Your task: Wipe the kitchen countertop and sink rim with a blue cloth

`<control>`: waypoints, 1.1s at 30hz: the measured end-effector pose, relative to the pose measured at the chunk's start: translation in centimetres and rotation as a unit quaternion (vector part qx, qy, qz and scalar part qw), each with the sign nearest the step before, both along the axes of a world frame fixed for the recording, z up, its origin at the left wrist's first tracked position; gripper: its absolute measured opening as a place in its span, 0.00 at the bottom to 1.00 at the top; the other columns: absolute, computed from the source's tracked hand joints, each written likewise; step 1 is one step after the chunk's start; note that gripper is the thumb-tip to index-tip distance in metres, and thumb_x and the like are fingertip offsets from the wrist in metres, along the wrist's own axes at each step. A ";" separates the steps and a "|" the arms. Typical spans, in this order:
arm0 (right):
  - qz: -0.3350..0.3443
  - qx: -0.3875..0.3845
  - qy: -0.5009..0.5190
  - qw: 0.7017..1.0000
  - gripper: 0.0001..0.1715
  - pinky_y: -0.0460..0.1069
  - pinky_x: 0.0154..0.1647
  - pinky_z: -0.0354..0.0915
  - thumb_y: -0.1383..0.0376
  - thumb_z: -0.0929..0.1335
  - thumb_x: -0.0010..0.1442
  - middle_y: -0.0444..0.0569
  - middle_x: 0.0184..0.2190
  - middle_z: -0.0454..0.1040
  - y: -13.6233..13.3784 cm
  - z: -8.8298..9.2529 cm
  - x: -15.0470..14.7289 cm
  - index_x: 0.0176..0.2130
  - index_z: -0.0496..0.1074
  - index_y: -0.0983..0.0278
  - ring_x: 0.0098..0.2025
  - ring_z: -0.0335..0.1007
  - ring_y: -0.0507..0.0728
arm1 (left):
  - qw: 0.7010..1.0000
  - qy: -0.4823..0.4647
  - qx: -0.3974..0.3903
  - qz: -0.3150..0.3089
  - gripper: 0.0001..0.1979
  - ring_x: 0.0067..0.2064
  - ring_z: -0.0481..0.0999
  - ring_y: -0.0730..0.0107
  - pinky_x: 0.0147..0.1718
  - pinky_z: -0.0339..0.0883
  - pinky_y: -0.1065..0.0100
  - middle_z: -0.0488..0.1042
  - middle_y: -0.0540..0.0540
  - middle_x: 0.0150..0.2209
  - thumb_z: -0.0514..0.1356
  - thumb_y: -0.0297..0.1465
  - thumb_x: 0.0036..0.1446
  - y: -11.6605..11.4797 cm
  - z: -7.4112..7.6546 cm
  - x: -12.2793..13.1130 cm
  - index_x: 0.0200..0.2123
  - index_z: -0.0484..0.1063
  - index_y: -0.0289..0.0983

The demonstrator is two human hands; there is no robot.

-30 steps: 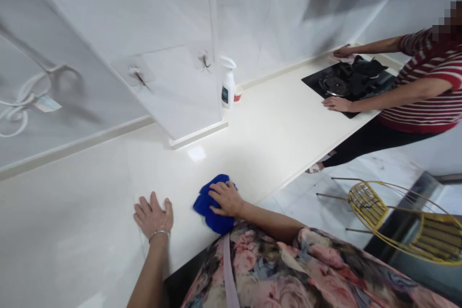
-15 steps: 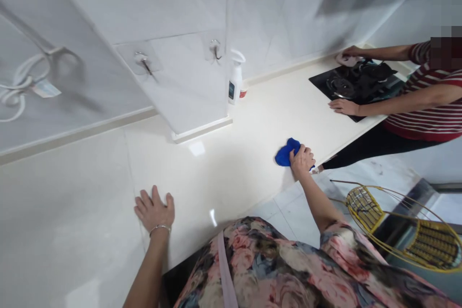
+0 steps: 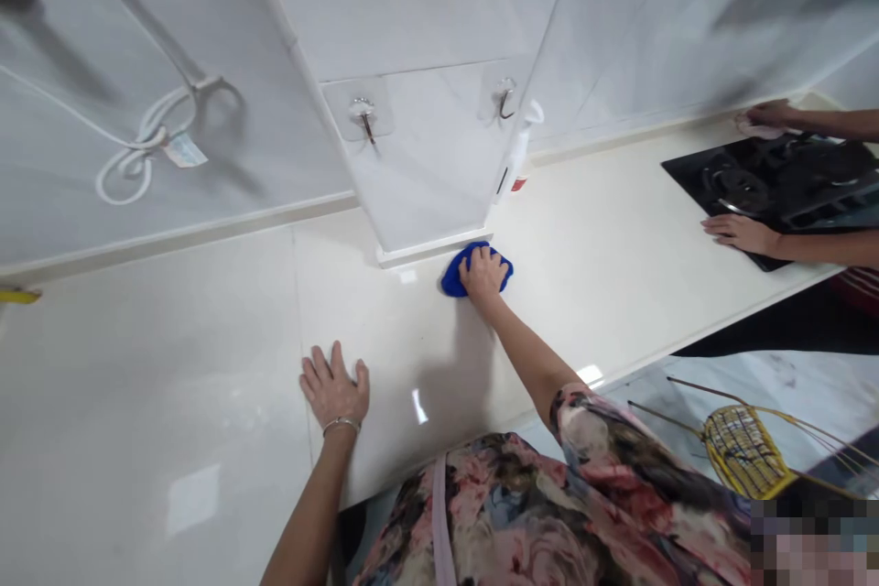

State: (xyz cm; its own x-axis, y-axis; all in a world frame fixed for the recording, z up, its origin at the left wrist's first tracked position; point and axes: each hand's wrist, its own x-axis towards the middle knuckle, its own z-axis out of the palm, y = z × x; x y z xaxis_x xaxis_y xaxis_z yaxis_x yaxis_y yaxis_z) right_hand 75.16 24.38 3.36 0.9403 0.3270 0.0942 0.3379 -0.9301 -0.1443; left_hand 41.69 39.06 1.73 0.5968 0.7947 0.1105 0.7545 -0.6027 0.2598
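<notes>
My right hand (image 3: 484, 273) presses a blue cloth (image 3: 453, 280) onto the pale countertop (image 3: 583, 238), close to the base of the tiled pillar (image 3: 439, 156). Its fingers are curled over the cloth, which sticks out on both sides. My left hand (image 3: 336, 389), with a bracelet at the wrist, lies flat on the counter near its front edge, fingers spread and holding nothing.
Behind the pillar's right corner stand a white spray bottle (image 3: 515, 151) and a red-and-white item (image 3: 519, 184). At the right, another person's hands are at a black stove (image 3: 769, 183), one on a pinkish cloth. A yellow wicker chair (image 3: 745, 449) stands on the floor.
My right hand has moved with the blue cloth from the counter's front edge to the foot of the pillar. The view has shifted; my left hand still rests on the counter.
</notes>
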 end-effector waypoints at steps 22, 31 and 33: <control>0.356 0.129 0.093 0.921 0.37 0.72 0.72 0.36 0.43 0.72 0.62 0.57 0.62 0.71 -8.1 -0.6 -16.2 0.62 0.72 0.59 0.69 0.55 0.71 | 0.996 0.037 -0.009 -0.076 0.34 0.75 0.54 0.41 0.73 0.46 0.41 0.56 0.29 0.74 0.49 0.47 0.68 5.5 1.7 -2.6 0.69 0.68 0.35; 0.219 0.049 0.018 0.974 0.26 0.70 0.69 0.51 0.49 0.67 0.65 0.60 0.59 0.74 -25.2 -1.4 -13.4 0.56 0.76 0.60 0.67 0.63 0.70 | 0.993 0.070 -0.046 0.087 0.45 0.78 0.37 0.32 0.73 0.34 0.33 0.43 0.26 0.77 0.42 0.57 0.67 8.4 1.2 -6.0 0.74 0.58 0.32; 0.237 0.026 0.013 0.971 0.28 0.71 0.69 0.50 0.51 0.67 0.64 0.61 0.60 0.74 -24.9 -1.4 -13.6 0.57 0.75 0.61 0.68 0.62 0.71 | 0.993 0.067 -0.046 0.082 0.45 0.78 0.36 0.32 0.73 0.32 0.34 0.42 0.25 0.78 0.41 0.57 0.67 8.3 0.9 -6.0 0.75 0.57 0.31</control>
